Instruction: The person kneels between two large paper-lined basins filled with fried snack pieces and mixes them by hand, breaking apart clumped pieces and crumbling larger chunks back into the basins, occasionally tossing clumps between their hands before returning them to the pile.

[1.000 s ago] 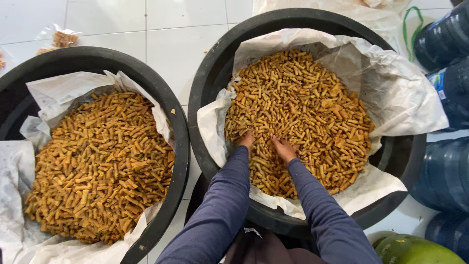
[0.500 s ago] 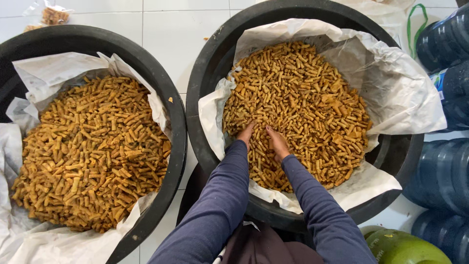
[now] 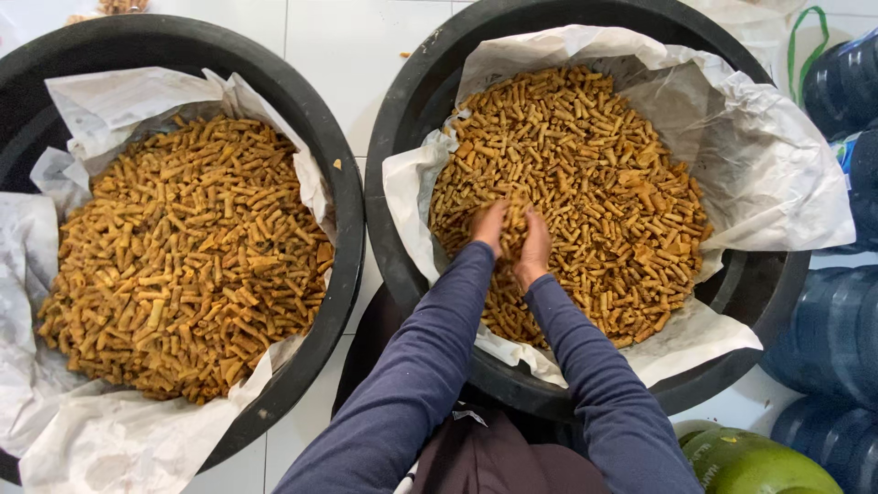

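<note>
1. Nearest the camera, 2 arms in dark blue sleeves (image 3: 430,366) reach forward and down from the bottom edge, converging over the near part of the right-hand black tub (image 3: 393,183).
2. The left hand (image 3: 489,229) and right hand (image 3: 533,252) are cupped toward each other, palms facing in, close together. Between them they hold a small heap of golden-brown snack sticks (image 3: 514,220), lifted just above the pile. The fingers are curled partway, neither flat nor fisted.
3. By my reading, the step in hand is scooping a handful out of the right tub. Any next move calls for keeping both hands pressed together and level, since the sticks are loose and would spill through a gap.
4. The rest of the sticks fill that tub, lying on crumpled white paper lining (image 3: 777,174) that drapes over the rim.
5. To the left, just beside it, a 2nd black tub (image 3: 343,183) holds a similar pile of sticks (image 3: 183,256) on its own white paper (image 3: 110,101). Neither hand is near it.
6. At the right edge stand blue water jugs (image 3: 841,320), and a green rounded object (image 3: 759,462) shows at the lower right; I cannot tell what it is.
7. Farthest off, a white tiled floor (image 3: 338,46) carries both tubs, with a few stray sticks on it.
</note>
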`<state>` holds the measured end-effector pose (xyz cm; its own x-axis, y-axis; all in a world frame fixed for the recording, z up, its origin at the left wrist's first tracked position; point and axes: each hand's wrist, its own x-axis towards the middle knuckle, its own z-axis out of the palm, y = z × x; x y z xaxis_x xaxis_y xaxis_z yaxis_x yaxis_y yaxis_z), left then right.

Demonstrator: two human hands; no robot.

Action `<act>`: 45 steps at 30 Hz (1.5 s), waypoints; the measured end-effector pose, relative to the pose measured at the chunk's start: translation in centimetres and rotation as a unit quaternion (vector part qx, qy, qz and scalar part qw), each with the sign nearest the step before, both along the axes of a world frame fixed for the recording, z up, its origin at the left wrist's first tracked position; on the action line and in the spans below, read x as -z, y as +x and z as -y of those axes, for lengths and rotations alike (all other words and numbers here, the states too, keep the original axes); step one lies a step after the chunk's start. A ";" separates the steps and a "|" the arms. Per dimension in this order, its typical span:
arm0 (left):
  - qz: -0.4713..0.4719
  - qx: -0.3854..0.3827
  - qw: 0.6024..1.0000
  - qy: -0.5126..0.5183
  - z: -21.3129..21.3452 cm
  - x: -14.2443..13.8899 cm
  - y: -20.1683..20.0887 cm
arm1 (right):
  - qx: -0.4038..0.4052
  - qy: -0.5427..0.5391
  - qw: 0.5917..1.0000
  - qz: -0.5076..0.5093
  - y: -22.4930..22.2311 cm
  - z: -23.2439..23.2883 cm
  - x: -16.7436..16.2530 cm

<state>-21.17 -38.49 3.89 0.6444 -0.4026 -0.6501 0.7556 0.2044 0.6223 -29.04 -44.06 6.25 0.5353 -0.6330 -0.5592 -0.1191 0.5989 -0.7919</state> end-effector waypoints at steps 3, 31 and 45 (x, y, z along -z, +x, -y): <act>0.077 -0.079 0.994 -0.023 1.0 -2.7 -0.8 | 0.042 -0.030 0.998 0.042 0.1 0.6 -1.9; 0.401 -0.265 0.860 -0.175 -29.7 -23.7 3.7 | -0.099 -0.343 0.837 0.415 6.9 -27.6 -23.9; 0.199 -0.380 0.893 0.138 -66.3 -16.5 5.8 | -0.555 -0.114 0.813 0.134 6.9 -51.7 -23.2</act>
<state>-15.38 27.79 20.38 0.8654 0.3886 -0.3163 0.1723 0.3619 0.9162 -22.17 7.60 29.46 0.9309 0.2532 -0.2632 -0.2897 0.0735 -0.9543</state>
